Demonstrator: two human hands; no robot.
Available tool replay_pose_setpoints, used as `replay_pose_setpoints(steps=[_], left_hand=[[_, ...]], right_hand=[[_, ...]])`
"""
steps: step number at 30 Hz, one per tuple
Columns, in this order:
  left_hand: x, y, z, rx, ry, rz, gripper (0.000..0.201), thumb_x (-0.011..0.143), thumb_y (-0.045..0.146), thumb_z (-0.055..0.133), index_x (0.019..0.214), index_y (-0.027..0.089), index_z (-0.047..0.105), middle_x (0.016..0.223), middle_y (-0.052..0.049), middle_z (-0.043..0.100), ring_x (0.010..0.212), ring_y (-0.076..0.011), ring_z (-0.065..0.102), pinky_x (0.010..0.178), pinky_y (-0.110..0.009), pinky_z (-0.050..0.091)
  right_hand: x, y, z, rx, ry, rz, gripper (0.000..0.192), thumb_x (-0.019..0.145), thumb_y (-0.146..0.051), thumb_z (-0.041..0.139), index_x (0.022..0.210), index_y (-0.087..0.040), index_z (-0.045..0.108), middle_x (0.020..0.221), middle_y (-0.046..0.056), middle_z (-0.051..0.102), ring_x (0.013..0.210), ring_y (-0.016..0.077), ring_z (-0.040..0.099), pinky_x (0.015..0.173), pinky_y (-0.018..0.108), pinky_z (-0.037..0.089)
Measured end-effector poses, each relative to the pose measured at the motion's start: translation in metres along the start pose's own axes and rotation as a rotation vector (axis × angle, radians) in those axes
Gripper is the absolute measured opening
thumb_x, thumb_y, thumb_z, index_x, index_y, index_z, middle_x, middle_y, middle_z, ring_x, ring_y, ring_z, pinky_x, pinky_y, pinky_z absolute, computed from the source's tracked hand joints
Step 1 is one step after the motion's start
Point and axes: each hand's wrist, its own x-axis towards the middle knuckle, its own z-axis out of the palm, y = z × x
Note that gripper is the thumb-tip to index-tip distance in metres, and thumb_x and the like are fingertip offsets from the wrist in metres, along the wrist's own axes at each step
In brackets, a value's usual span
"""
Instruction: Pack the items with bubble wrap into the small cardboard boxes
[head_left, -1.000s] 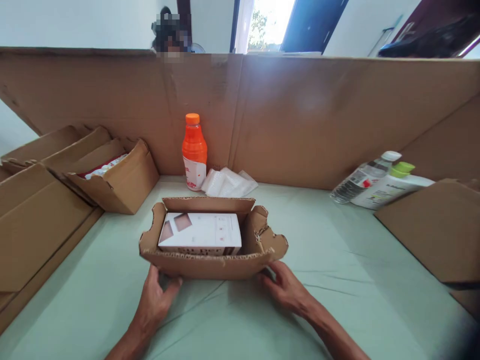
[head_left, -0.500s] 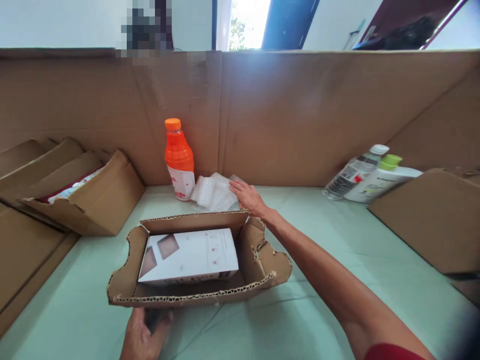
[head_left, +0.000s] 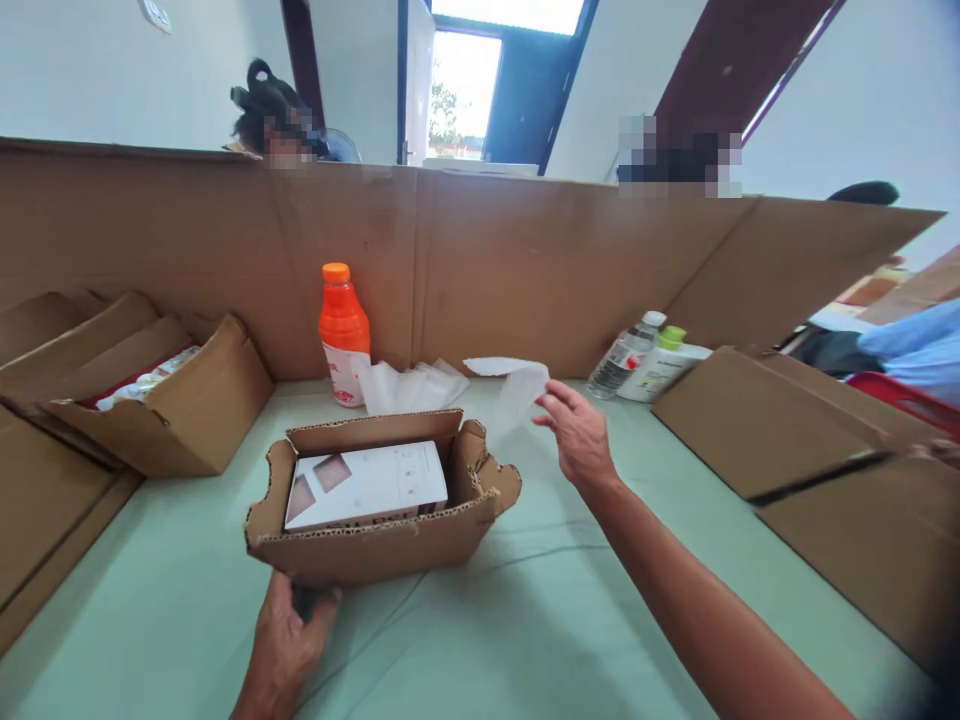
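Observation:
An open, ragged-edged cardboard box (head_left: 360, 548) sits on the pale green table (head_left: 525, 620) with a white product carton (head_left: 367, 483) lying flat inside. My left hand (head_left: 289, 640) grips the box's near wall at its lower left. My right hand (head_left: 576, 435) is raised to the right of the box and pinches a thin white plastic sheet (head_left: 514, 385) that hangs above the table. More white plastic sheets (head_left: 409, 385) lie in a pile behind the box.
An orange bottle (head_left: 343, 335) stands by the cardboard partition (head_left: 525, 270). A clear bottle (head_left: 626, 355) and a white bottle with a green cap (head_left: 664, 365) lie at the right. Cardboard boxes (head_left: 161, 420) stand left, flat cardboard (head_left: 810, 430) right. Other people sit behind the partition.
My right hand left the box, reached to the plastic pile, and has lifted one sheet off it toward the right. My left hand stays on the box's near wall.

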Motion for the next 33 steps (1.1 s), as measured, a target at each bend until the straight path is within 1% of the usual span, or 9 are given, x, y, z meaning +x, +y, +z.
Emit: replay_pose_setpoints(steps=[4,8,11,15,18,22,26,30,33], left_hand=[[0.0,0.016,-0.001,-0.027,-0.045,0.05,0.064,0.075,0.045,0.069,0.131,0.019,0.05,0.121,-0.014,0.064,0.118,-0.0318,0.059,0.102,-0.046,0.047],[-0.001,0.03,-0.002,-0.026,-0.043,0.04,0.063,0.073,0.045,0.069,0.127,0.018,0.052,0.116,-0.013,0.065,0.114,-0.0322,0.06,0.096,-0.044,0.05],[-0.001,0.039,-0.006,0.009,-0.052,0.024,0.057,0.073,0.046,0.068,0.121,0.017,0.055,0.112,-0.012,0.066,0.107,-0.0314,0.061,0.09,-0.042,0.051],[-0.002,0.046,-0.012,0.029,-0.066,0.046,0.053,0.074,0.047,0.067,0.116,0.016,0.056,0.109,-0.011,0.067,0.1,-0.0298,0.062,0.085,-0.039,0.051],[0.001,0.041,-0.015,0.042,-0.099,0.054,0.051,0.075,0.048,0.067,0.115,0.017,0.057,0.106,-0.01,0.068,0.099,-0.0284,0.062,0.084,-0.037,0.05],[0.013,0.028,-0.014,0.028,-0.055,0.004,0.052,0.074,0.052,0.07,0.112,0.018,0.058,0.099,-0.007,0.068,0.091,-0.025,0.064,0.08,-0.035,0.05],[0.026,0.028,-0.013,-0.056,0.007,-0.022,0.049,0.073,0.05,0.071,0.109,0.018,0.059,0.099,-0.006,0.068,0.092,-0.0224,0.065,0.083,-0.032,0.051],[0.027,0.034,-0.014,-0.1,0.015,-0.043,0.052,0.073,0.047,0.07,0.115,0.017,0.059,0.104,-0.008,0.069,0.098,-0.0233,0.066,0.093,-0.035,0.051],[0.025,0.036,-0.015,-0.108,0.039,-0.048,0.052,0.073,0.046,0.069,0.115,0.016,0.06,0.105,-0.009,0.068,0.1,-0.0241,0.066,0.095,-0.037,0.05]], right_hand=[[-0.075,0.017,-0.061,-0.009,0.026,0.273,0.035,0.069,-0.039,0.077,0.096,-0.019,0.068,0.103,0.011,0.069,0.09,0.0257,0.07,0.062,0.035,0.061],[-0.144,0.017,-0.09,-0.2,0.077,0.291,0.043,0.078,-0.045,0.07,0.114,-0.02,0.067,0.117,0.014,0.069,0.104,0.029,0.068,0.079,0.042,0.061],[-0.171,0.005,-0.072,-0.278,-0.133,0.153,0.042,0.086,-0.045,0.063,0.12,-0.021,0.066,0.128,0.012,0.066,0.114,0.0278,0.065,0.092,0.043,0.056],[-0.178,-0.012,-0.017,-0.287,-0.412,0.061,0.047,0.087,-0.039,0.061,0.131,-0.023,0.059,0.126,0.011,0.067,0.1,0.0232,0.067,0.085,0.039,0.056],[-0.173,-0.016,0.02,-0.291,-0.477,0.038,0.043,0.087,-0.034,0.056,0.127,-0.02,0.058,0.116,0.009,0.069,0.082,0.0189,0.064,0.079,0.037,0.055],[-0.164,-0.014,0.05,-0.348,-0.463,-0.018,0.04,0.083,-0.03,0.057,0.121,-0.019,0.061,0.112,0.009,0.07,0.087,0.0215,0.062,0.076,0.035,0.054],[-0.151,-0.013,0.051,-0.343,-0.521,-0.094,0.044,0.083,-0.026,0.057,0.126,-0.022,0.062,0.125,0.009,0.067,0.105,0.025,0.064,0.087,0.04,0.054],[-0.143,-0.005,0.023,-0.47,-0.411,-0.273,0.033,0.089,-0.031,0.057,0.12,-0.024,0.066,0.134,0.01,0.064,0.128,0.0264,0.057,0.109,0.047,0.042],[-0.145,0.011,0.012,-0.675,-0.436,-0.313,0.044,0.085,-0.033,0.065,0.128,-0.022,0.063,0.14,0.013,0.06,0.131,0.0297,0.054,0.109,0.05,0.041]])
